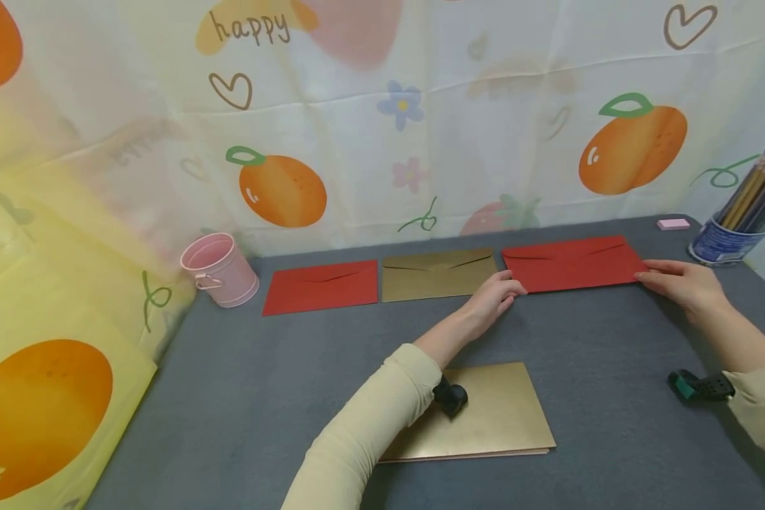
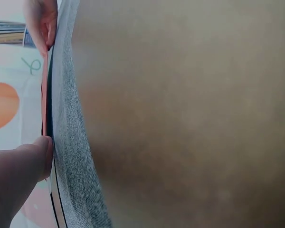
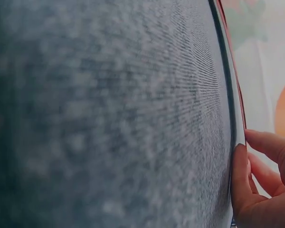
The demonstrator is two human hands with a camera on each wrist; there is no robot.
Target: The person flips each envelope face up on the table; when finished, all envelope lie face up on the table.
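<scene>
A red envelope (image 1: 574, 263) lies at the back right, flap side up, just over the table, with one hand at each end. My left hand (image 1: 492, 303) holds its left end near the front corner; in the left wrist view the thumb (image 2: 43, 149) is at the edge. The right edge is pinched between thumb and fingers of my right hand (image 1: 685, 287), seen also as the right hand (image 3: 266, 171) in the right wrist view. Left of it, a gold envelope (image 1: 430, 278) and another red envelope (image 1: 325, 285) form a row.
A stack of gold envelopes (image 1: 503, 411) lies at the front, partly under my left forearm. The pink bucket (image 1: 219, 269) stands at the back left. A pink eraser (image 1: 673, 224) and a tub of pencils (image 1: 733, 237) are at the back right, before a printed cloth.
</scene>
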